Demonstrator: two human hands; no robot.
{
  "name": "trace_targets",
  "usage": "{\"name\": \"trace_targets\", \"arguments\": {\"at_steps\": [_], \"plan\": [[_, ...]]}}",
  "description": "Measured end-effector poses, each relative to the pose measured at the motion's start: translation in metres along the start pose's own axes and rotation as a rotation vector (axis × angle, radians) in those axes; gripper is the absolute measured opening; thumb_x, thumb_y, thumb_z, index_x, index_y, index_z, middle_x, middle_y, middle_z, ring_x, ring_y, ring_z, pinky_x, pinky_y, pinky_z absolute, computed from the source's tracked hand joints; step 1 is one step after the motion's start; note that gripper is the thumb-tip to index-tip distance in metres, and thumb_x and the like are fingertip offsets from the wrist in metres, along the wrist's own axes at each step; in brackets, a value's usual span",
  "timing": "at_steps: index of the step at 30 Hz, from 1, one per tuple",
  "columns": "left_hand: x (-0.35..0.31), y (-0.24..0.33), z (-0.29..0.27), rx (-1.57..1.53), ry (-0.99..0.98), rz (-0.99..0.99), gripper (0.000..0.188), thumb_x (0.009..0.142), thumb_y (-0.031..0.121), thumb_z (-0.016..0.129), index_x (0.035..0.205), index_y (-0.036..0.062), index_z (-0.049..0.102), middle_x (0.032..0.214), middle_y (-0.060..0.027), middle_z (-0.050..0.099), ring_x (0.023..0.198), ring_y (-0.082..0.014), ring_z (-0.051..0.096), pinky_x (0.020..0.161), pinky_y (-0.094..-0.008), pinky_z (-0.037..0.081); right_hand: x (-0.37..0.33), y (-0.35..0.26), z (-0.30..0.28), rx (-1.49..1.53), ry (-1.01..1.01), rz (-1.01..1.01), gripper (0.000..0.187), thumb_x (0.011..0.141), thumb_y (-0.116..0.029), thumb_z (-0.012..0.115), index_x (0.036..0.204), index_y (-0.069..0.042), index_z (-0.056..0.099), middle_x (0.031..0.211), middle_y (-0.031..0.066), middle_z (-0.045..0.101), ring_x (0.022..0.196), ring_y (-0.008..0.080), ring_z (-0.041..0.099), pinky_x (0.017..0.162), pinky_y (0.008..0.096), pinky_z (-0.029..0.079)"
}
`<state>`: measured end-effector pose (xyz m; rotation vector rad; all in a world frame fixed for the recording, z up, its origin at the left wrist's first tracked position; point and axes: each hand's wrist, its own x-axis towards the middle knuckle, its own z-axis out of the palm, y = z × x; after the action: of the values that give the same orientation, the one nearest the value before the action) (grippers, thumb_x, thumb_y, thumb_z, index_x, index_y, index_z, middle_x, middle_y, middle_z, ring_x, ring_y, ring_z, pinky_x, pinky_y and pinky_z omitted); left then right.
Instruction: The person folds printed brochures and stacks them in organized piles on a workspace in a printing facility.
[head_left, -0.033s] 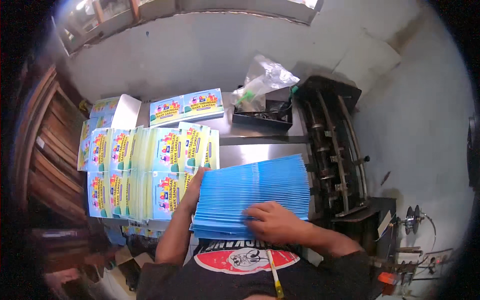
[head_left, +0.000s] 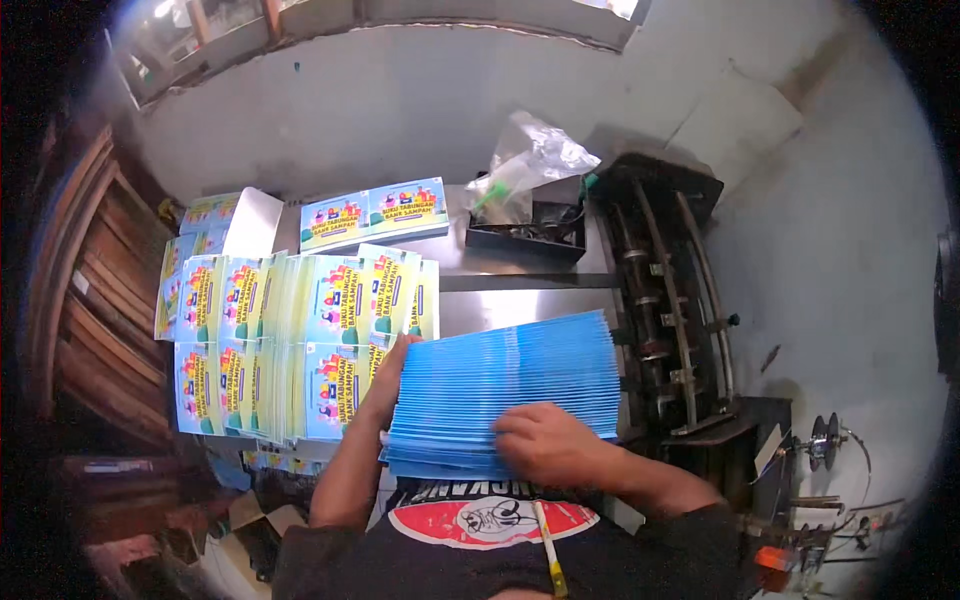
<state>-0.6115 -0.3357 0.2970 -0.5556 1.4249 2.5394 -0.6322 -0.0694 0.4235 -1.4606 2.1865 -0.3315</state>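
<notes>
Sheets [head_left: 510,370] — blue, fanned in ridges | left hand [head_left: 401,352] — at edge, grip hidden | right hand [head_left: 545,437] half-curled, hold unclear

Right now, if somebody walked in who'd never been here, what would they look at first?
Probably the big fanned stack of bright blue sheets in front of the person, with the left hand at its left edge and the right hand at its near part. Next might come the colourful picture covers spread to its left, then the dark machine with long metal bars on the right.
</notes>
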Motion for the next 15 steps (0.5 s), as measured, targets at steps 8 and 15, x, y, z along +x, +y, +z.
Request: {"name": "trace_targets", "arguments": {"at_steps": [8,15], "plan": [[-0.006,-0.011,-0.008,-0.016,-0.078,0.008,0.042,0.104,0.036,0.033,0.092,0.0038,0.058,0.077,-0.0035,0.06,0.074,-0.0115,0.057,0.074,-0.0258,0.049,-0.008,0.045,-0.118,-0.558,1.324,0.066,0.021,0.098,-0.008,0.049,0.116,-0.004,0.059,0.089,0.0166,0.068,0.073,0.0278,0.07,0.06,0.0342,0.056],[0.001,0.0,-0.02,0.695,0.36,0.72,0.053,0.1,0.049,0.042,0.107,-0.0005,0.059,0.101,-0.0102,0.061,0.097,-0.0194,0.056,0.09,-0.0338,0.043,0.041,0.081,-0.022,0.062,0.222,0.182,0.037,0.093,-0.038,0.057,0.112,-0.007,0.061,0.105,0.0186,0.067,0.096,0.0355,0.066,0.082,0.0465,0.053]]}}
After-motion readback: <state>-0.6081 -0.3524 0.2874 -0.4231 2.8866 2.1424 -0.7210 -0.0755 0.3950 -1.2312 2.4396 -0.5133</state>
